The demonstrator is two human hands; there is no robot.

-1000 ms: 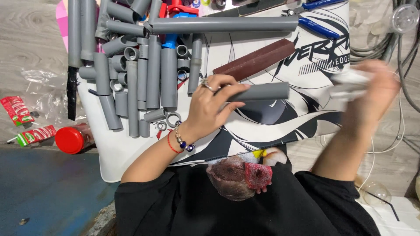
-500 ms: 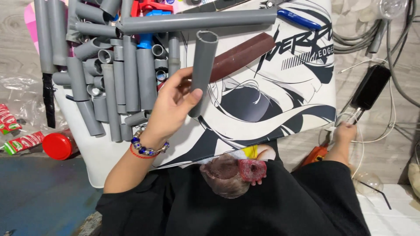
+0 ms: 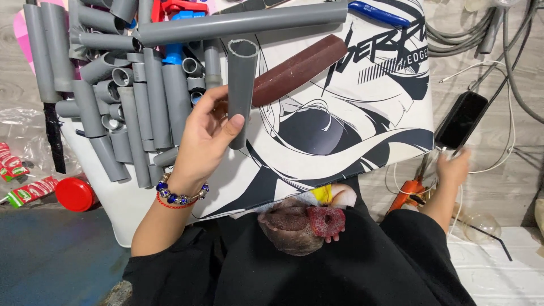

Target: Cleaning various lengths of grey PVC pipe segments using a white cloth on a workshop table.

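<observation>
The left hand point(image 3: 201, 136) grips a short grey pipe point(image 3: 242, 90), held upright just right of the pipe pile point(image 3: 122, 102) on the tabletop point(image 3: 362, 130). The right hand point(image 3: 453, 167), blurred, touches a black phone point(image 3: 462, 119) beyond the tabletop's right edge; I cannot tell its grip.

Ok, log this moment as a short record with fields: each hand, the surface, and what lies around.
left hand: grips a short grey pipe, held upright above the mat
right hand: blurred, off the table by a black phone
surface: printed black-and-white mat
on mat: pile of grey pipes, long grey pipe, brown sanding strip, blue pen
floor, left: red cap
</observation>
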